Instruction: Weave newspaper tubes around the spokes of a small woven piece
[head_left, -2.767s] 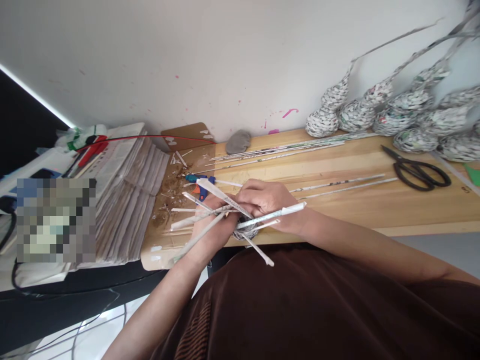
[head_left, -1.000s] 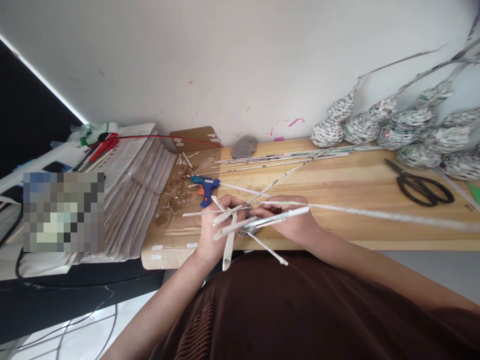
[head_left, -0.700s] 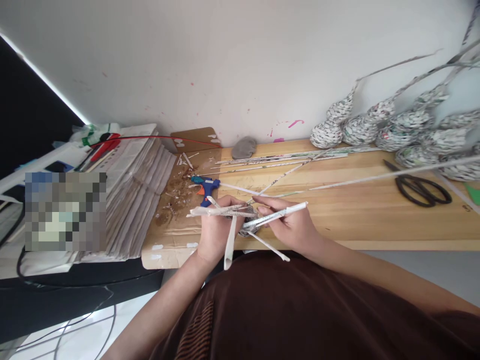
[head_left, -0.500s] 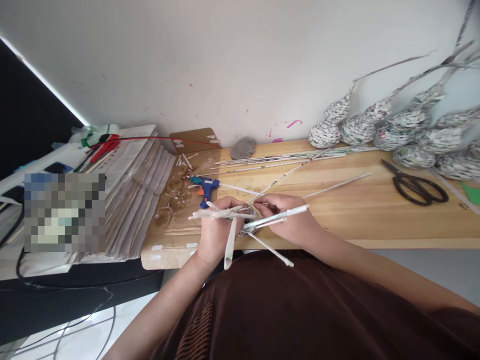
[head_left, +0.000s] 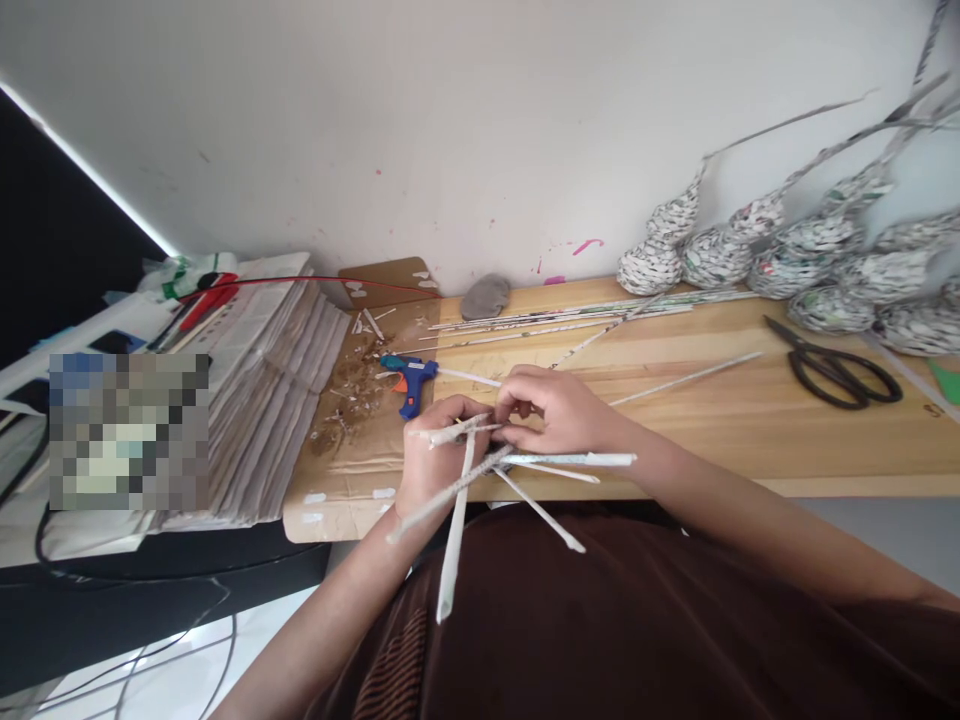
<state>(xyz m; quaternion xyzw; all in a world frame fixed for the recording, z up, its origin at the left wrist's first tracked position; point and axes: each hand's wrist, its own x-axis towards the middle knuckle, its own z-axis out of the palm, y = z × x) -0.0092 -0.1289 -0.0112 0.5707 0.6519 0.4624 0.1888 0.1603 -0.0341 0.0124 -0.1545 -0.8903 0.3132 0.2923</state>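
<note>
Left hand curled closed round the woven paper base, over the bench edge; right hand pinches a thin paper strip. I log its lower part woven—rolled-paper stakes splayed, unwoven—near the glue gun.

A loose garment of dark brown cloth is worn, and the lower middle of the frame is filled by it. Soft folds are seen in the cloth. Near the bottom, left of centre, it is marked by a patch of narrow orange-brown and dark stripes. Both forearms are left uncovered, and both hands are bare.
</note>
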